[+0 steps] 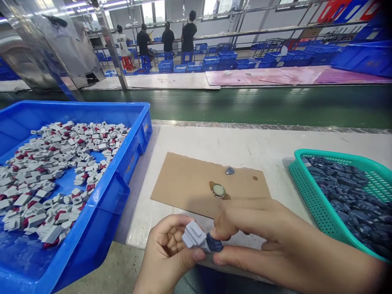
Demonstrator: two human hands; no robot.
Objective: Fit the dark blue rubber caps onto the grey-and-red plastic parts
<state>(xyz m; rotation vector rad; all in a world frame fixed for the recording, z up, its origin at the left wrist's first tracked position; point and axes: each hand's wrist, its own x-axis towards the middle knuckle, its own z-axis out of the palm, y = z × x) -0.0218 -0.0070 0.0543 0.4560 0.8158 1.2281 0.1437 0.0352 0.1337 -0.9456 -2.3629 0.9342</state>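
Spanning the background: a green conveyor belt (245,106) runs across the view, with other people standing at benches well beyond it.
Workbench: a pale table (260,147) carries everything at hand.
Blue crate: a large blue bin (134,134) on the left holds a spread of grey-and-red plastic housings (55,171), many of them, loosely scattered over its floor.
Green basket: a teal perforated basket (306,192) on the right is heaped with small dark blue parts (352,196).
Cardboard: a brown sheet (183,183) lies between crate and basket; on it sit a round metal-rimmed disc (218,190) and, just beyond, one stray dark blue part (230,170).
Right hand: the right hand (275,241) pinches a dark blue piece (214,244) between thumb and forefinger, pressing it against the housing.
Left hand: the left hand (165,253) is curled around a grey housing (193,236), thumb under it, fingers clenched on its back.
Held pair: both sit at the near table edge, touching end to end; whether the blue piece is fully seated cannot be told.
Progress: judging by the full basket and the well-stocked crate, this pairing looks like one of many, with most stock still unjoined; no finished pile shows.
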